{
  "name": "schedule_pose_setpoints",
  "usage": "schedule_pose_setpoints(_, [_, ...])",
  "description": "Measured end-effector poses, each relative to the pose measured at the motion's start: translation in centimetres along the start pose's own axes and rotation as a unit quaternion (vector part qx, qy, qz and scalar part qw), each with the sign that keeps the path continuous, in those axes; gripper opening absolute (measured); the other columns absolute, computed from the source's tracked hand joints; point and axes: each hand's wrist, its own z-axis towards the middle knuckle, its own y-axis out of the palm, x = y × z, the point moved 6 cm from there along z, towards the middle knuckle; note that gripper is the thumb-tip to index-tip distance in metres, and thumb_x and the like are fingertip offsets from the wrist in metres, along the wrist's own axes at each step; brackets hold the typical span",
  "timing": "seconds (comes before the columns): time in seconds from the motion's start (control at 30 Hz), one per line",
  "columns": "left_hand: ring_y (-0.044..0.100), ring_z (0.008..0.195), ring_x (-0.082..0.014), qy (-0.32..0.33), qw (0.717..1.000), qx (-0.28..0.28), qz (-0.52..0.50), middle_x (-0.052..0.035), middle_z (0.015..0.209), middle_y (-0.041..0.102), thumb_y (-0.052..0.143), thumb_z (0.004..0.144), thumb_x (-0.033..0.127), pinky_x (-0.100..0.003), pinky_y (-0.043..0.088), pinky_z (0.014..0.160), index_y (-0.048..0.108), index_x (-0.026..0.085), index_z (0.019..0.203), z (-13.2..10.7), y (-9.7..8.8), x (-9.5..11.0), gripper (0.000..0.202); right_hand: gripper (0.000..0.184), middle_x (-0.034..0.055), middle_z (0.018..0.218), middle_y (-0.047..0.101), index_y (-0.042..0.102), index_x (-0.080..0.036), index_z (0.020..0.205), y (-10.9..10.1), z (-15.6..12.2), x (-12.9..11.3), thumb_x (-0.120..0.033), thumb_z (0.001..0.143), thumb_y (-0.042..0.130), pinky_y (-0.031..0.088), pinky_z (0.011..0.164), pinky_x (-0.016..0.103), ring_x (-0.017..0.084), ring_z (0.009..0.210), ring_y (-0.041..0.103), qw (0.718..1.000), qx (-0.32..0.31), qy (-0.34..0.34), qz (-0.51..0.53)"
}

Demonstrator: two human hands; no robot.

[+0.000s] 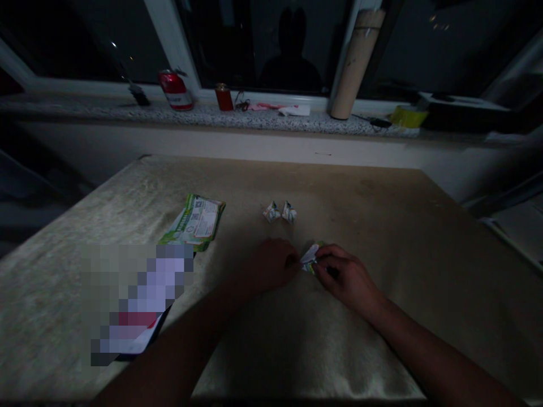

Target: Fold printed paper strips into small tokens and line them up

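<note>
Both my hands meet over the middle of the beige table [382, 215]. My left hand [271, 264] and my right hand [345, 277] pinch a small folded piece of green and white paper [310, 257] between their fingertips, low against the tabletop. Two small folded paper pieces [280, 212] lie side by side a little farther back, apart from my hands. The light is dim and the paper's exact shape is hard to make out.
A green and white printed packet [197, 221] lies flat to the left, with a blurred-out flat object [136, 299] nearer me. On the stone windowsill [85, 107] stand a red can [175, 89], a small red cylinder [223, 97], a cardboard tube [354, 62] and yellow tape [408, 116].
</note>
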Motion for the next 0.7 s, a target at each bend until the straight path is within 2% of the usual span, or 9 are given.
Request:
schedule_pose_setpoints(0.23, [0.063, 0.077, -0.0192, -0.026, 1.000, 0.008, 0.009, -0.0039, 0.082, 0.070, 0.061, 0.089, 0.033, -0.033, 0.044, 0.077, 0.073, 0.019, 0.084, 0.0, 0.0, 0.4, 0.019, 0.016, 0.0068, 0.100, 0.065, 0.072, -0.020, 0.080, 0.3, 0.2, 0.2, -0.017, 0.091, 0.061, 0.056, 0.080, 0.030, 0.018, 0.088, 0.067, 1.000, 0.012, 0.004, -0.029])
schedule_pose_setpoints(0.43, [0.063, 0.079, -0.0207, -0.039, 0.999, 0.010, 0.035, -0.0057, 0.084, 0.071, 0.058, 0.091, 0.029, -0.035, 0.044, 0.080, 0.072, 0.017, 0.084, -0.2, -0.3, 1.2, 0.020, 0.017, 0.0108, 0.102, 0.064, 0.072, -0.016, 0.080, 0.2, 0.2, -0.2, -0.017, 0.091, 0.060, 0.057, 0.083, 0.032, 0.021, 0.092, 0.067, 0.995, 0.031, -0.003, -0.090])
schedule_pose_setpoints(0.7, [0.062, 0.085, -0.0215, -0.010, 0.999, 0.022, 0.044, -0.0073, 0.091, 0.069, 0.053, 0.093, 0.026, -0.037, 0.044, 0.084, 0.070, 0.016, 0.087, -0.2, -0.4, 1.6, 0.020, 0.019, 0.0082, 0.098, 0.068, 0.074, -0.018, 0.085, 0.2, 0.6, -0.3, -0.018, 0.093, 0.057, 0.057, 0.076, 0.031, 0.018, 0.081, 0.070, 0.993, 0.007, 0.008, -0.120])
